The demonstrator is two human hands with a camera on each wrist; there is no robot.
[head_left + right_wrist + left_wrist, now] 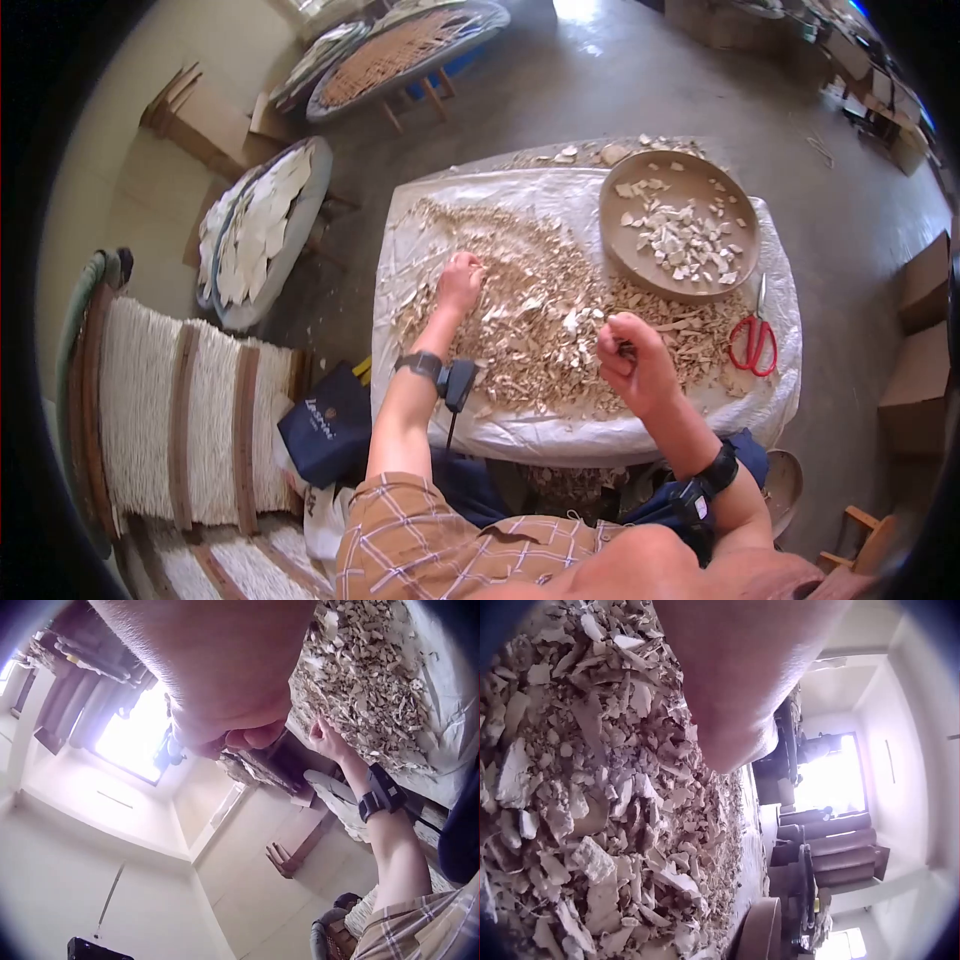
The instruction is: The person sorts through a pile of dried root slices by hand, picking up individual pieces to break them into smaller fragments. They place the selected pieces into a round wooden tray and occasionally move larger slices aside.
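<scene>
Pale flakes heaped left of the round tray, more inside it. Your left hand: fingers bunched; right hand: fingers curled; can't tell whether either pinches anything. Best pick lightly, singly; flakes look brittle.

Flakes (pale) beside left hand

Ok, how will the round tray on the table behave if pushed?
The round tray is probably stiff: its raised rim looks evenly circular, with no visible sag. The loose pale pieces inside lie uncovered, so they'd likely slide, maybe spill, if it tilts. Pushed toward the person, it may drag or ride up, since chips crowd its near side.
</scene>
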